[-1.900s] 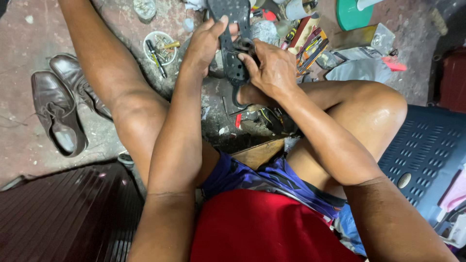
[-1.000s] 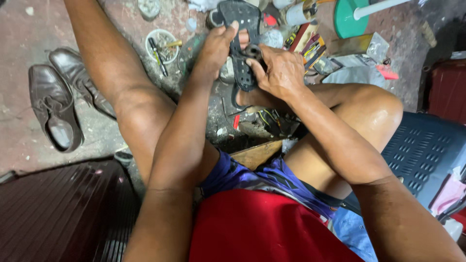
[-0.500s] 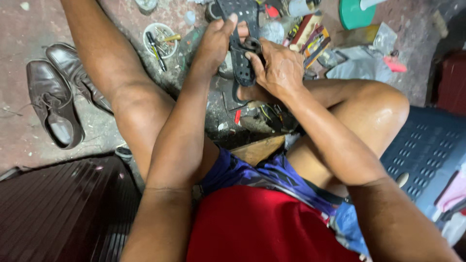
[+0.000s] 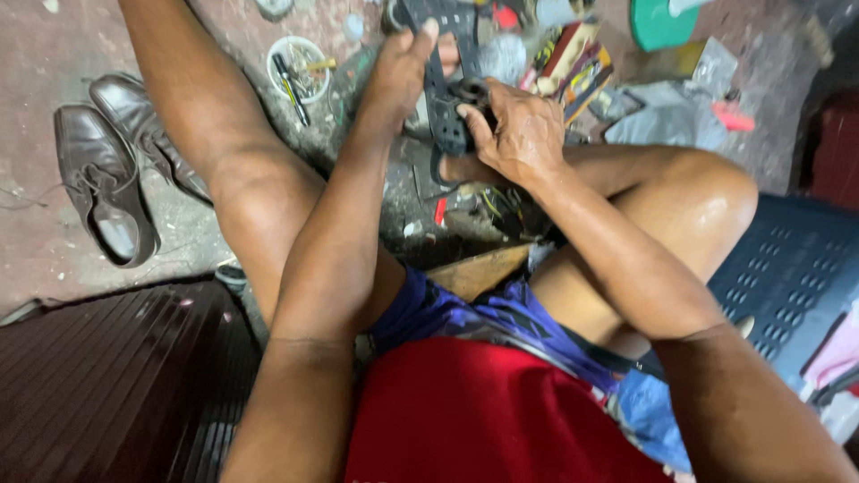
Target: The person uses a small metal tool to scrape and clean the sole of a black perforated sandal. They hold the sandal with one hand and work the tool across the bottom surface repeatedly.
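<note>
**Both hands clamped on a black sandal**

Seated on the ground, knees apart, arms reaching forward between them. Left hand (image 4: 400, 76) wrapped around the left edge of the black sandal (image 4: 445, 67), fingers pressed to its sole. Right hand (image 4: 519, 132) gripping the sandal's lower end, thumb tucked against a dark strap. Sandal raised above the littered floor, near the top of view, between the two hands. To the left, a pair of brown leather shoes (image 4: 112, 165) lying on the concrete; beside the left knee, a small round dish of tools (image 4: 298, 69). Top right, a green lid (image 4: 662, 22). Far right, a blue perforated mat (image 4: 787, 277).
</note>
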